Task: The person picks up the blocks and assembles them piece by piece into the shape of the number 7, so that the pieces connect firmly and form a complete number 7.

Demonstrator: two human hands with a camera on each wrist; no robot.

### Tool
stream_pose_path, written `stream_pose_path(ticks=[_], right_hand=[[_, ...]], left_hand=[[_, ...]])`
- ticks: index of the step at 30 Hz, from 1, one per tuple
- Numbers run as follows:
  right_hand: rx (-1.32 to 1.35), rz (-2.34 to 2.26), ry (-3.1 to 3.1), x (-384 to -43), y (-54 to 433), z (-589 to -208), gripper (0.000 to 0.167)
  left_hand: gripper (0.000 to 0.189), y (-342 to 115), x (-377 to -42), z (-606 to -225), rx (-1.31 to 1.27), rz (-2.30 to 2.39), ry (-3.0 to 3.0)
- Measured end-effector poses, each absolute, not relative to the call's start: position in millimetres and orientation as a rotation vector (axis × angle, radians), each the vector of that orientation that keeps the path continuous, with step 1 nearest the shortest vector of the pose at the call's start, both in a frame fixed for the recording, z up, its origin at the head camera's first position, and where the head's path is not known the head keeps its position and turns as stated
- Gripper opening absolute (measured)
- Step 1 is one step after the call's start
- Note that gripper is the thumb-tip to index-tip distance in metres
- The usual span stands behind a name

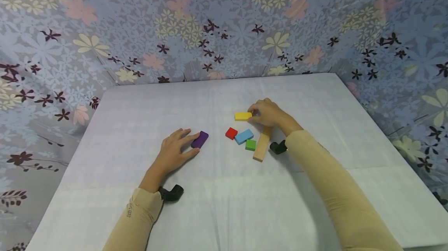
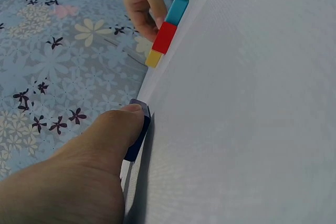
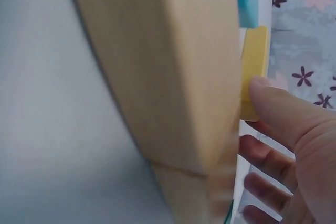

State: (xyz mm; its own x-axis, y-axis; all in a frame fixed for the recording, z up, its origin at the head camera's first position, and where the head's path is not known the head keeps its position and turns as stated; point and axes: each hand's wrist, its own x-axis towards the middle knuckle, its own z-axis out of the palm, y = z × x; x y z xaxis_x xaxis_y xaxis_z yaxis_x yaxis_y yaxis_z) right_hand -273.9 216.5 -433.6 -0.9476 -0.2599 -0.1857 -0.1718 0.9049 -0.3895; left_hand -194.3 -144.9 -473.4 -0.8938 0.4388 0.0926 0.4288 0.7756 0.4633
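Note:
Between thumb and index finger my left hand (image 1: 173, 150) pinches a purple block (image 1: 200, 139) lying on the table; in the left wrist view this block (image 2: 137, 129) looks dark blue. My right hand (image 1: 269, 114) pinches the right end of a yellow block (image 1: 242, 116) farther back. The right wrist view shows its thumb against the yellow block (image 3: 254, 66), the other fingers loosely bent. Just in front of that hand lie a red block (image 1: 231, 133), a light blue block (image 1: 244, 136), a green block (image 1: 250, 144) and a long plain wooden block (image 1: 261, 146), whose far end the hand partly hides.
A white cloth covers the table (image 1: 217, 196), with its back edge against a flowered curtain (image 1: 224, 29). Black wrist devices (image 1: 172, 193) are worn on both arms. The right one hangs close beside the wooden block.

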Motion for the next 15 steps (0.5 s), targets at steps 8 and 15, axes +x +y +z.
stream_pose_path(ticks=[8, 15], right_hand=[[-0.237, -0.544, 2.894, -284, 236, -446, 0.044], [-0.155, -0.619, 2.893, -288, 253, -452, 0.045]], left_hand=[[0.054, -144, -194, -475, 0.712, 0.753, 2.938], [0.055, -143, -195, -475, 0.719, 0.740, 2.948]])
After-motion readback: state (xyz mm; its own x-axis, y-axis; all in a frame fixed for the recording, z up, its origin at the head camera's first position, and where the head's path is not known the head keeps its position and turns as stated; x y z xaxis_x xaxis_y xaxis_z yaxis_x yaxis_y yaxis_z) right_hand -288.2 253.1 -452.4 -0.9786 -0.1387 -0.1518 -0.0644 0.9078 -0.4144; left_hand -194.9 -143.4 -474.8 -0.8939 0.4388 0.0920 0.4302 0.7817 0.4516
